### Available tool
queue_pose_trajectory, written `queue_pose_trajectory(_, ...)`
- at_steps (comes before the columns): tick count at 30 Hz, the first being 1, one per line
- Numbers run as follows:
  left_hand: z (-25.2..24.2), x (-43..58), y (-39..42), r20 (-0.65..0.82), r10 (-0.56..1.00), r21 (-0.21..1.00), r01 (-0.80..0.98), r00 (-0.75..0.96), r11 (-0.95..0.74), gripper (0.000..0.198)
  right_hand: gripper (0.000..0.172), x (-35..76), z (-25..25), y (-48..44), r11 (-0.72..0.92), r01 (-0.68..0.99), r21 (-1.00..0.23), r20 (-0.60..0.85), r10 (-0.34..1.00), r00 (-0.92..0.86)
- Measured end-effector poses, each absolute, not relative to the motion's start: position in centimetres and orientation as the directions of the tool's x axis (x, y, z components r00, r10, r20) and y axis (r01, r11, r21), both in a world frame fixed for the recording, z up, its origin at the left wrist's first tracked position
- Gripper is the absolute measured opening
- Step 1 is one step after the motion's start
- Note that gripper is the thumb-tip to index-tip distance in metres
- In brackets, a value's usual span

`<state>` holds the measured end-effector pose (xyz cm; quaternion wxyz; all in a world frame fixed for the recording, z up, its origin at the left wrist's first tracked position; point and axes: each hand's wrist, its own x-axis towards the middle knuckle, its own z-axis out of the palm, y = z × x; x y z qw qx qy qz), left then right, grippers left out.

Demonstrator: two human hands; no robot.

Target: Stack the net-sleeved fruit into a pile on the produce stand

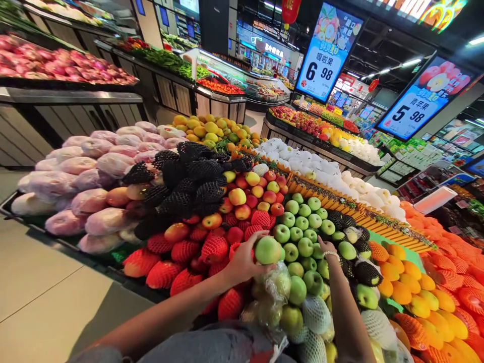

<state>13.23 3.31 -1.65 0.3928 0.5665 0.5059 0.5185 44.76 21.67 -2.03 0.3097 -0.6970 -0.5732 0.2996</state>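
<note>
My left hand (242,259) is closed around a green apple (267,250), held just above the fruit stand. A clear plastic bag (275,290) with a few green apples in it hangs beneath that hand. My right hand (324,246), a beaded bracelet on its wrist, reaches into the pile of green apples (302,222). Its fingers dip between the apples and are mostly hidden, so I cannot see whether they hold one.
Red apples in red foam nets (212,247) lie to the left, with fruit in black nets (189,176) and pink-wrapped fruit (91,171) behind. Oranges (423,297) fill the right. Price signs (328,50) hang overhead. Tiled floor (49,292) runs along the left of the stand.
</note>
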Motion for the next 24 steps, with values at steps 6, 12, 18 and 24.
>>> queue_pose_trajectory(6, -0.7, 13.5, 3.7, 0.228, 0.974, 0.969, 0.095, 0.021, -0.229, 0.087, 0.07, 44.9, -1.0, 19.3, -0.074, 0.464, -0.883, 0.004, 0.986, 0.167)
queue_pose_trajectory(12, -1.5, 17.8, 3.5, 0.493, 0.829, 0.82, 0.18, 0.264, -0.544, 0.089, 0.073, 43.6, 0.2, 7.6, -0.013, 0.11, -0.994, -0.05, 0.939, -0.34)
queue_pose_trajectory(18, -2.5, 23.2, 2.2, 0.476, 0.785, 0.738, 0.305, 0.397, -0.602, 0.111, 0.088, 44.3, -0.5, 1.4, 0.004, 0.16, -0.987, -0.044, 0.956, -0.291)
queue_pose_trajectory(24, -5.1, 24.7, 1.4, 0.27, 0.926, 0.872, 0.341, 0.264, -0.351, 0.083, 0.077, 46.3, 0.7, 2.9, 0.15, 0.226, -0.963, 0.033, 0.893, -0.45)
